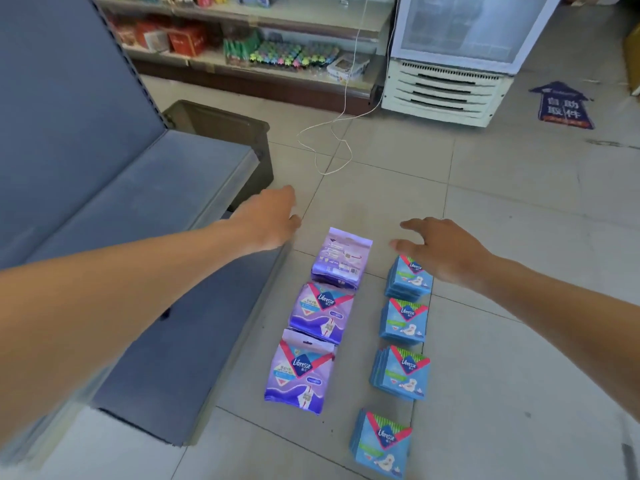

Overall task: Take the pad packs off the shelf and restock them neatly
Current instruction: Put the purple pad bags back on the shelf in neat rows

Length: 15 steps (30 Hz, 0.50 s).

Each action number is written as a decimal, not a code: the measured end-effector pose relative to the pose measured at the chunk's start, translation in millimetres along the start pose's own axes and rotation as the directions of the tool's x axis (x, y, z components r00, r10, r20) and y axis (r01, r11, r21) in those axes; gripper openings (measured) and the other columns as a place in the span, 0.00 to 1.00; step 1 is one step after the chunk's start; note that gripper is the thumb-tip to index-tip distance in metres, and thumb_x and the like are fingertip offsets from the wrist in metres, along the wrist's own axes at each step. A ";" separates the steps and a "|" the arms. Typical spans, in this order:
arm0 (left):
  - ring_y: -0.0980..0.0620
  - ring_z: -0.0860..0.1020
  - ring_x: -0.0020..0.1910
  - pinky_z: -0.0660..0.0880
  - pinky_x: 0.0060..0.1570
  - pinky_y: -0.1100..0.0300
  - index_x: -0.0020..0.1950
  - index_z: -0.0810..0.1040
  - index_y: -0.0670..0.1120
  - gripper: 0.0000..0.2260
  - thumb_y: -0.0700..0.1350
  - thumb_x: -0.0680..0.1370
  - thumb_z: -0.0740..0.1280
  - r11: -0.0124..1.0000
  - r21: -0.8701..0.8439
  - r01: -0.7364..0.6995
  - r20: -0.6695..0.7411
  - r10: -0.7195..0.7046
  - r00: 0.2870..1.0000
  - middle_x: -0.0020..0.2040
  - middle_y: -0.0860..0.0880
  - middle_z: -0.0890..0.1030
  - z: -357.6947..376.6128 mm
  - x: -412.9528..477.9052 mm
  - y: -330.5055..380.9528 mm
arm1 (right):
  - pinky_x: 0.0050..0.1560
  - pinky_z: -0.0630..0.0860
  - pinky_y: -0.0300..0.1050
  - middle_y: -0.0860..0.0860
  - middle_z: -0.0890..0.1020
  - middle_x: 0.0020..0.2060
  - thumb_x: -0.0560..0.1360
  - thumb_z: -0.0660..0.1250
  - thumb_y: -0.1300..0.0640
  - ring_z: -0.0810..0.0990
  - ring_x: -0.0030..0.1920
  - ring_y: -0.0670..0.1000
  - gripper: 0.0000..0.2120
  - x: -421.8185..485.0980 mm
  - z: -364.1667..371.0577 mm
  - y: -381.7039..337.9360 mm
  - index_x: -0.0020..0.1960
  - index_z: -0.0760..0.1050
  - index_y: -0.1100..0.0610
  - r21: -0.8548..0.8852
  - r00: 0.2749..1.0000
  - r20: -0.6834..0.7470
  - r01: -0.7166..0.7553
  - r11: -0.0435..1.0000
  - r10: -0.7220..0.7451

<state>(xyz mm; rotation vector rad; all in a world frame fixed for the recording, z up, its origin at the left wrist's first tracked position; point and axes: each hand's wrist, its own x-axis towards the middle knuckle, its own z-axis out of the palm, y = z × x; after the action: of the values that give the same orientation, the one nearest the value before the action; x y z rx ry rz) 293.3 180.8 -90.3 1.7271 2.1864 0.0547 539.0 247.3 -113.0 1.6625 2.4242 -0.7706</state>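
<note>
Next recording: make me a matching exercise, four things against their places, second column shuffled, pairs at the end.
1 purple packs
2 blue packs
3 left hand
4 right hand

A over the farthest blue stack
B row of four stacks on the floor
C at the edge of the grey shelf
D row of three beside the shelf

Pairs: 1-D, 2-B, 3-C, 4-A

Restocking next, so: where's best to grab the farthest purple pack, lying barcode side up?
Likely from above, pinching across the long sides of the farthest purple pack: both sides lie free, while its near end meets the next purple pack.
</note>
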 end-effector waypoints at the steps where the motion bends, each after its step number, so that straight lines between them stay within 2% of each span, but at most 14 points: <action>1: 0.43 0.76 0.51 0.75 0.52 0.48 0.59 0.68 0.43 0.10 0.47 0.81 0.59 1.000 0.003 0.021 -0.004 -0.021 1.000 0.55 0.43 0.77 2.0 2.7 5.7 | 0.63 0.66 0.49 0.53 0.73 0.67 0.78 0.58 0.39 0.69 0.68 0.55 0.28 3.7 -0.3 11.5 0.74 0.64 0.50 0.004 1.000 0.014 0.010 1.000 -0.010; 4: 0.42 0.77 0.53 0.75 0.54 0.46 0.62 0.69 0.43 0.12 0.47 0.81 0.59 0.999 0.026 0.031 -0.004 -0.031 1.000 0.57 0.43 0.77 10.4 8.1 21.9 | 0.64 0.65 0.49 0.53 0.71 0.69 0.78 0.58 0.39 0.65 0.71 0.55 0.28 11.1 -3.2 42.1 0.74 0.64 0.51 0.008 0.999 0.043 0.008 1.000 -0.008; 7: 0.41 0.77 0.55 0.75 0.56 0.46 0.63 0.68 0.43 0.13 0.47 0.81 0.59 0.999 0.022 0.038 0.007 -0.038 0.999 0.59 0.43 0.77 18.3 10.4 29.5 | 0.60 0.67 0.47 0.56 0.78 0.60 0.78 0.59 0.40 0.68 0.67 0.56 0.27 13.5 -2.8 61.9 0.73 0.66 0.52 0.080 0.998 0.047 -0.047 0.996 0.044; 10: 0.41 0.76 0.55 0.75 0.56 0.46 0.63 0.69 0.42 0.13 0.46 0.81 0.59 0.999 -0.012 0.051 0.024 -0.051 0.998 0.59 0.42 0.77 22.7 11.1 25.2 | 0.60 0.67 0.47 0.56 0.79 0.58 0.78 0.59 0.41 0.71 0.66 0.56 0.26 15.4 1.2 66.3 0.72 0.67 0.52 0.084 0.994 0.071 -0.085 0.993 0.079; 13: 0.43 0.77 0.54 0.76 0.55 0.46 0.63 0.69 0.42 0.13 0.46 0.81 0.59 0.998 -0.028 0.050 0.031 -0.049 0.998 0.57 0.43 0.78 22.7 15.3 11.6 | 0.55 0.67 0.45 0.56 0.80 0.51 0.78 0.60 0.42 0.74 0.58 0.55 0.25 22.9 3.5 56.5 0.72 0.68 0.52 0.071 0.994 0.083 -0.078 0.994 0.072; 15: 0.43 0.77 0.55 0.75 0.56 0.46 0.64 0.68 0.43 0.13 0.46 0.81 0.59 0.998 -0.053 0.044 0.020 -0.043 0.999 0.57 0.43 0.78 20.7 21.5 -2.3 | 0.54 0.66 0.44 0.56 0.80 0.50 0.78 0.60 0.42 0.73 0.55 0.53 0.25 32.3 3.0 43.3 0.71 0.68 0.52 0.072 0.994 0.083 -0.081 0.994 0.075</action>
<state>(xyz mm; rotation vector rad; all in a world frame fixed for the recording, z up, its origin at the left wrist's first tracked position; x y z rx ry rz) 293.1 196.7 -115.6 1.6445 2.1880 0.0849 564.4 285.1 -142.2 1.7067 2.2892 -0.9083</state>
